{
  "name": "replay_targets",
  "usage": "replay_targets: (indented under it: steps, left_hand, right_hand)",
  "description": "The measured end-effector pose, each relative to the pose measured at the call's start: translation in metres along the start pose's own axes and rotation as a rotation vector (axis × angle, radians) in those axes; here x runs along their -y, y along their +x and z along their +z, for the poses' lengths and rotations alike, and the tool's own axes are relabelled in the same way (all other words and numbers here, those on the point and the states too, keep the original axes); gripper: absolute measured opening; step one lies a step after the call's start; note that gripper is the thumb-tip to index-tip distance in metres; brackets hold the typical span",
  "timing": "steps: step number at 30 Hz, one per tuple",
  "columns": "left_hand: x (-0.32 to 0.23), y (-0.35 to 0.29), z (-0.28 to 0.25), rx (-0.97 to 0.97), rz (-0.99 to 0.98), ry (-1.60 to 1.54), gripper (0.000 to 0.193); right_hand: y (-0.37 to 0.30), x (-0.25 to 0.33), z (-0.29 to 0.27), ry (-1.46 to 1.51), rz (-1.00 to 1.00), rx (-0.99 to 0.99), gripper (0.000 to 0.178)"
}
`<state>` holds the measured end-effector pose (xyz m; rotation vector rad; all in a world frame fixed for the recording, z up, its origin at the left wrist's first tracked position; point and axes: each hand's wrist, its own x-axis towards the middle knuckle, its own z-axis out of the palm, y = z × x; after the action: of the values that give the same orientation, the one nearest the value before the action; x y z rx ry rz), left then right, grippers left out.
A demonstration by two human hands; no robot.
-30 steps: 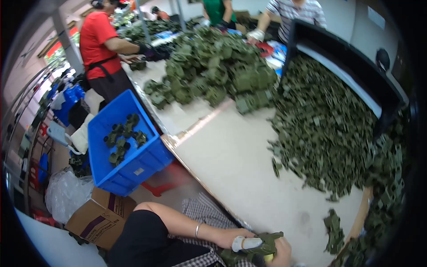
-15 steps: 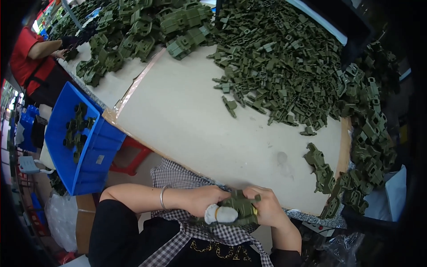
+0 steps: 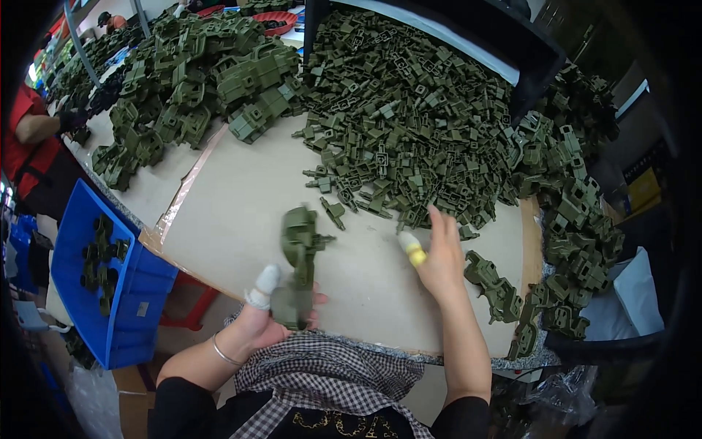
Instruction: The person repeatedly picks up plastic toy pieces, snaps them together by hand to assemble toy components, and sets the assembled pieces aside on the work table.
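My left hand (image 3: 269, 322) grips a dark green plastic toy vehicle body (image 3: 298, 238) by its near end, and the body stands tilted up over the table. Its outline is smeared by motion. A white cover wraps my left thumb, and a metal bangle circles that wrist. Empty, my right hand (image 3: 443, 265) reaches out with fingers apart at the near edge of a heap of small green plastic parts (image 3: 409, 124). White and yellow wrapping covers its thumb. One loose green part (image 3: 333, 212) lies at the heap's left edge.
Larger green vehicle bodies are piled at the far left (image 3: 183, 80) and along the right edge (image 3: 585, 219). A few lie nearer, right of my right forearm (image 3: 493, 287). A blue bin (image 3: 153, 293) with green pieces stands at left; beyond it works a person in red (image 3: 29, 139).
My hands have parted. The left has lifted the vehicle body from my lap to above the table's left side; the right has let go and moved forward to the heap. The view has shifted.
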<state>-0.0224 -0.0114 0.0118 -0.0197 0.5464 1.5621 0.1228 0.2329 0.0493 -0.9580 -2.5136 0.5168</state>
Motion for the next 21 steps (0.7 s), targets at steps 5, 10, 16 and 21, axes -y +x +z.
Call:
replay_targets:
  steps: [5, 10, 16, 21]
  left_hand:
    - [0.003, -0.024, 0.001, -0.184, 0.013, -0.005, 0.065]
    - [0.013, -0.039, -0.006, -0.303, 0.192, -0.242, 0.061]
    - [0.011, -0.009, 0.024, -0.216, 0.228, 0.105, 0.067]
    - [0.026, 0.004, 0.029, -0.087, 0.197, 0.279, 0.06]
  right_hand:
    - [0.013, -0.033, 0.033, -0.331, -0.235, -0.203, 0.042]
    - [0.0, -0.035, 0.01, 0.098, -0.057, -0.314, 0.034]
    - [-0.067, 0.028, -0.029, 0.725, -0.352, 0.152, 0.03]
    - [-0.092, 0.054, -0.015, 0.437, -0.538, 0.231, 0.034]
